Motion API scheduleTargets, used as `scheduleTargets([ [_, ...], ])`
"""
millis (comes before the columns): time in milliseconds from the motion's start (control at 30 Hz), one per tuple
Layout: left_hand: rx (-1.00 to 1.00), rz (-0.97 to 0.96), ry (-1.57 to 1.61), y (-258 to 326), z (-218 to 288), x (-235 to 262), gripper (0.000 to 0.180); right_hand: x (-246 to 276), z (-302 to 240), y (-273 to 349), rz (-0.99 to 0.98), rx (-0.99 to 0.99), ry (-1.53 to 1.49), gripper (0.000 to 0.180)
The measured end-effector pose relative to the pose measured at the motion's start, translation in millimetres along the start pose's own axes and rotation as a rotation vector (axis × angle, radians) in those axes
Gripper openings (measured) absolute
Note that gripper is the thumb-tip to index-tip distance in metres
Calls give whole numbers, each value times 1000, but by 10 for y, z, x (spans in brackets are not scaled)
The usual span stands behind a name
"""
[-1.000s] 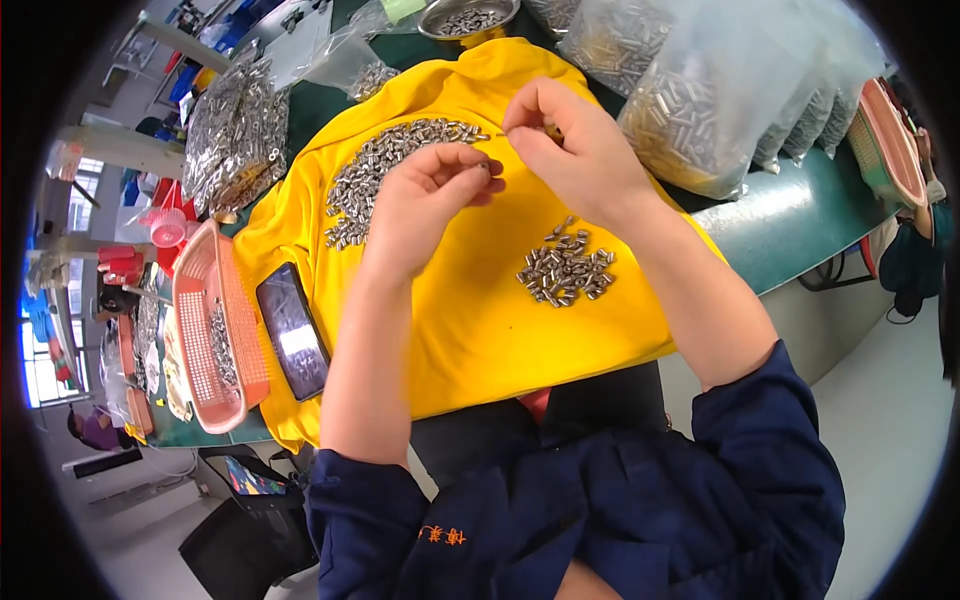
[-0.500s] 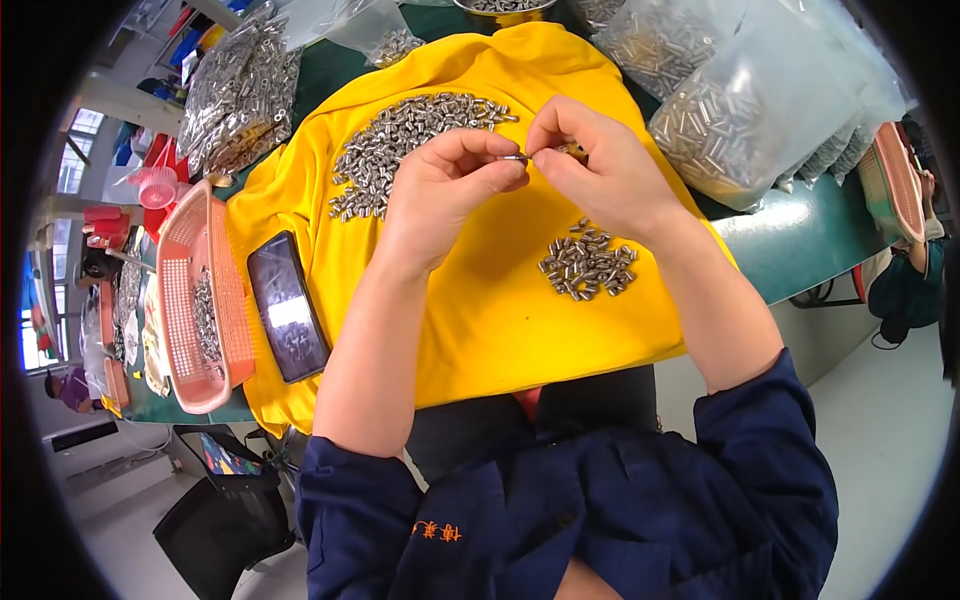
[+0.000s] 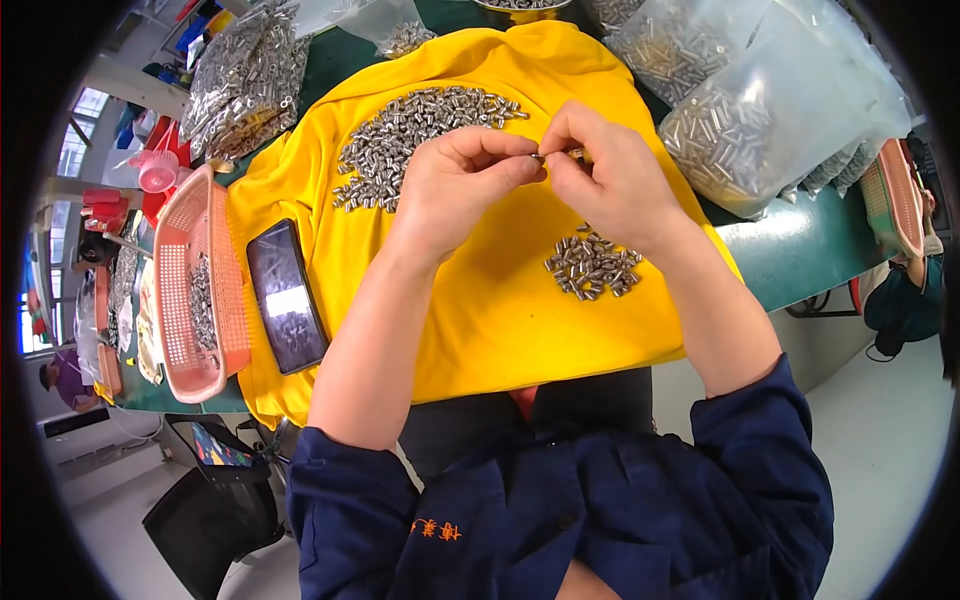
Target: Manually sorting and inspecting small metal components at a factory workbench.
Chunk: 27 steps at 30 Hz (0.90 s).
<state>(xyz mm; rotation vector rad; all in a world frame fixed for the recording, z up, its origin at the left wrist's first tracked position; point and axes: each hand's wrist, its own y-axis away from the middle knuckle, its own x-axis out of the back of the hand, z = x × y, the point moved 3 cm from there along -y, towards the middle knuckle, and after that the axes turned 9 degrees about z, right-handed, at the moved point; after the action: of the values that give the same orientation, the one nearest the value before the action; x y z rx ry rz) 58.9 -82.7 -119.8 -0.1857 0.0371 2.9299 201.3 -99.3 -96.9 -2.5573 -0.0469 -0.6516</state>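
Observation:
My left hand [image 3: 462, 187] is closed, thumb and forefinger pinching one end of a small dark metal piece [image 3: 541, 157]. My right hand [image 3: 618, 182] meets it there, its thumb and forefinger pinched at the same spot. A bit of brass-coloured metal [image 3: 577, 155] shows between the right hand's curled fingers; most of it is hidden. Both hands are held above a yellow cloth [image 3: 480, 350]. Behind the left hand a large pile of short silver metal cylinders [image 3: 420, 125] lies on the cloth. A smaller pile of similar pieces [image 3: 593, 265] sits below the right hand.
A dark phone [image 3: 287, 300] lies at the left, beside a pink plastic basket [image 3: 235, 310] with metal parts. Clear bags of metal parts [image 3: 725, 140] stand at the back right, another bag [image 3: 245, 85] at the back left. The green table [image 3: 800, 245] shows at the right.
The whole view has shifted slightly. My left hand has come a little closer to the right, so the fingertips of both hands now meet around the small metal piece. The piles look the same.

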Motion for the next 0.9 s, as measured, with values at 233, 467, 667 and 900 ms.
scheduleTargets([
  [233, -13, -17, 79, -13, -19, 24, 14, -3, -21, -24, 9, -13, -55, 8],
  [467, 36, -97, 138, -48, -79, 57, 12, -29, -33, -30, -29, 19, 3, 8],
  [667, 7, -42, 62, -66, -70, 113, 11, -2, 61, -30, 32, -66, -61, 6],
  [900, 11, -1, 214, -45, -69, 122, 12, 7, 91, -27, 35, -225, -218, 6],
])
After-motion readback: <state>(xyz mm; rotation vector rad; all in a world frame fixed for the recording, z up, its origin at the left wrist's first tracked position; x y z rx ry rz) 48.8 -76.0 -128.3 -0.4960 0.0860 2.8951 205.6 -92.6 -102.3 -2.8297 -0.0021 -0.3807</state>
